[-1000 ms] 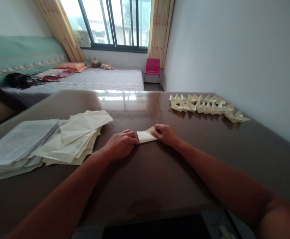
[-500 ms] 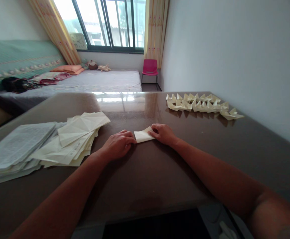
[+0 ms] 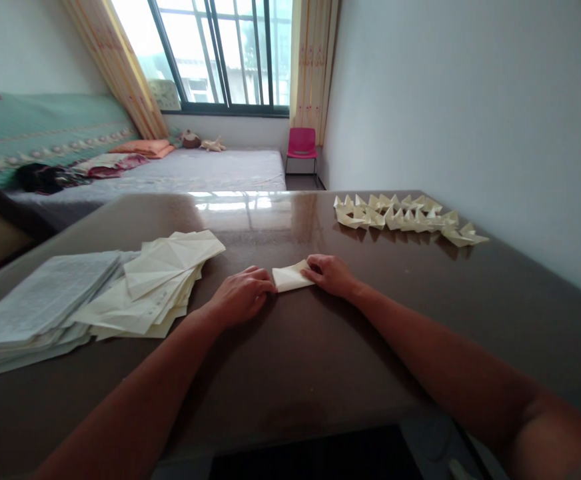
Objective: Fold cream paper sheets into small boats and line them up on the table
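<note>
A small folded sheet of cream paper [image 3: 290, 277] lies on the brown table between my hands. My left hand [image 3: 248, 291] is closed at its left corner, fingertips pinching the edge. At the other end my right hand [image 3: 331, 273] grips the paper's upper right side between thumb and curled fingers. To the left rests a fanned pile of creased cream sheets [image 3: 163, 267]. Several folded paper boats [image 3: 395, 215] stand in rows at the far right of the table.
Beside the cream sheets, a stack of printed papers [image 3: 45, 293] covers the table's left edge. Behind the glossy table [image 3: 290, 360] are a bed [image 3: 240, 170] and a pink chair [image 3: 301, 143]. A white wall [image 3: 460, 113] runs along the right.
The whole view has tilted up a little, so everything sits slightly lower. Both hands keep the same hold on the folded paper, which looks barely changed.
</note>
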Available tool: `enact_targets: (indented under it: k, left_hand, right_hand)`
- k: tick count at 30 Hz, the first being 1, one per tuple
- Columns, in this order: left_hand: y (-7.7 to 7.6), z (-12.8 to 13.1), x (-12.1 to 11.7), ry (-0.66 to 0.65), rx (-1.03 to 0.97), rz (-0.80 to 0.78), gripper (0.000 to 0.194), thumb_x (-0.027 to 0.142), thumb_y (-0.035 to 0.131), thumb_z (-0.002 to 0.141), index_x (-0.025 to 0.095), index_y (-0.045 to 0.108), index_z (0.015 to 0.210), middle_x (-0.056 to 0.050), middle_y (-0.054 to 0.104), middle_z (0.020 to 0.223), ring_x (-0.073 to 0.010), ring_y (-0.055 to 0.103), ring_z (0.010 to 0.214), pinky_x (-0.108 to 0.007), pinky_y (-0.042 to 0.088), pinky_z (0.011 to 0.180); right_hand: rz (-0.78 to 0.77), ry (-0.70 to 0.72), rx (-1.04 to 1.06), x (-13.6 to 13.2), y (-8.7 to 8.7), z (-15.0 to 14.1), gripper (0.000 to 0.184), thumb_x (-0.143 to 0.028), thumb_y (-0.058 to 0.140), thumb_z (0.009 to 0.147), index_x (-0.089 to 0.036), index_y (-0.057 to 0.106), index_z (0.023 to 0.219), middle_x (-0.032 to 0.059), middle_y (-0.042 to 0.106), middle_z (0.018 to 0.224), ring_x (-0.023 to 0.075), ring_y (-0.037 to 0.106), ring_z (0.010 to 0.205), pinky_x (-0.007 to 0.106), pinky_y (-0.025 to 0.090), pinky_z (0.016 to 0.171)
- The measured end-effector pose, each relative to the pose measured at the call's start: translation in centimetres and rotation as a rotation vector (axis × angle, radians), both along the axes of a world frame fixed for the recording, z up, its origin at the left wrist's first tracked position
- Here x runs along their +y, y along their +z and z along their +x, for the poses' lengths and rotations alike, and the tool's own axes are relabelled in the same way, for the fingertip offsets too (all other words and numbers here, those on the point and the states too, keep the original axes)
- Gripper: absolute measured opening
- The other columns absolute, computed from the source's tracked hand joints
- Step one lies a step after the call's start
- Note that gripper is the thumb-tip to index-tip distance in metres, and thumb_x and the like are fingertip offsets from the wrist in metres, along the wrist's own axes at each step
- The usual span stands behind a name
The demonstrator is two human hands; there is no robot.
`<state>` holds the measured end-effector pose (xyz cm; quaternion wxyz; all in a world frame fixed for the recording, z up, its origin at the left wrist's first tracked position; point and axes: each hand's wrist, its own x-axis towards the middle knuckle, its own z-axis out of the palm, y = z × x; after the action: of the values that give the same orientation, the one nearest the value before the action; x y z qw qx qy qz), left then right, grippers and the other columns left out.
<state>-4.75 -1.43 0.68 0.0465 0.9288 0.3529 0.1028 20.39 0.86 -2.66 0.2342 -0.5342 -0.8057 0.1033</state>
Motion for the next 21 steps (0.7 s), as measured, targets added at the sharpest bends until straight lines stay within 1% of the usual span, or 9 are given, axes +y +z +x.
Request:
enact_targets:
  k: [12,17,21]
  left_hand:
    - [-0.09,-0.01,-0.27,0.014,0.02,0.009,0.031,0.014,0.044,0.082,0.027,0.068,0.097,-0.002,0.064,0.097,-0.0187,0.055,0.094,-0.028,0.046,0.076]
    - [-0.31,-0.08,-0.42,0.034,0.008,0.016,0.03,0.014,0.044,0.083,0.026,0.068,0.096,-0.003,0.063,0.097,-0.0189,0.054,0.093,-0.028,0.047,0.075]
    - [-0.16,-0.15,-0.74,0.022,0.021,0.011,0.03,0.015,0.043,0.086,0.027,0.067,0.099,-0.004,0.062,0.096,-0.0184,0.054,0.092,-0.028,0.047,0.076]
  right_hand:
    - [-0.007,0.014,0.012,0.14,-0.09,0.06,0.029,-0.042,0.053,0.084,-0.018,0.051,0.066,-0.0034,0.05,0.063,0.0094,0.038,0.056,0.024,0.022,0.054]
    - [-0.001,0.006,-0.014,0.25,0.0,-0.11,0.028,-0.041,0.054,0.084,-0.018,0.052,0.067,-0.0028,0.052,0.064,0.0097,0.039,0.057,0.024,0.021,0.054]
    - [-0.008,-0.009,-0.025,0.33,0.07,-0.32,0.028,-0.041,0.053,0.084,-0.019,0.051,0.068,-0.0025,0.054,0.065,0.0098,0.039,0.057,0.024,0.021,0.054]
